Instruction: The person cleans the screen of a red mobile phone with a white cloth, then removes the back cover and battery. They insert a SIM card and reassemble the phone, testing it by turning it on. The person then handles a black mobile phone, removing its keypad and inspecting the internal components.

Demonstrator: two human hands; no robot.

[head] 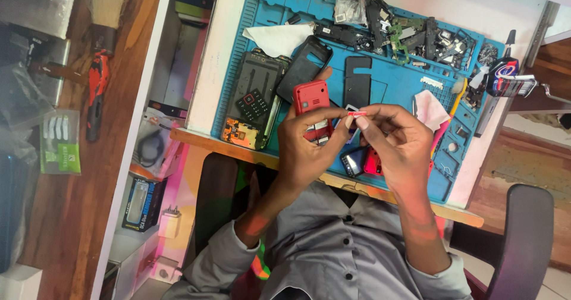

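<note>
The red phone (pixel 311 101) sits upright in the left hand (pixel 306 148), held over the near part of the blue mat (pixel 392 80), with the thumb across its lower back, where the open compartment seems to be, and the fingers wrapped behind. The right hand (pixel 399 142) is pressed in close beside it, thumb and forefinger pinching a small red-and-white card (pixel 357 114) just at the phone's edge; the other fingers are curled under. The card is tiny and held only at the fingertips, so a slight twist or loosened pinch would likely drop it among the clutter below: a small dark phone (pixel 353 161) and a red part (pixel 373 162) lie right under the hands, and loose boards and parts (pixel 416 38) crowd the far side of the mat. A card fallen there would be hard to find. The left hand grips the phone by one end only, so pressing hard with the right could tip it out of the hand. Whether the card faces the right way cannot be told; forcing it in askew might bend it or damage the contacts. A black keypad phone (pixel 253 101), a black back cover (pixel 357 80) and a white tissue (pixel 278 38) lie further off, clear of the hands.
</note>
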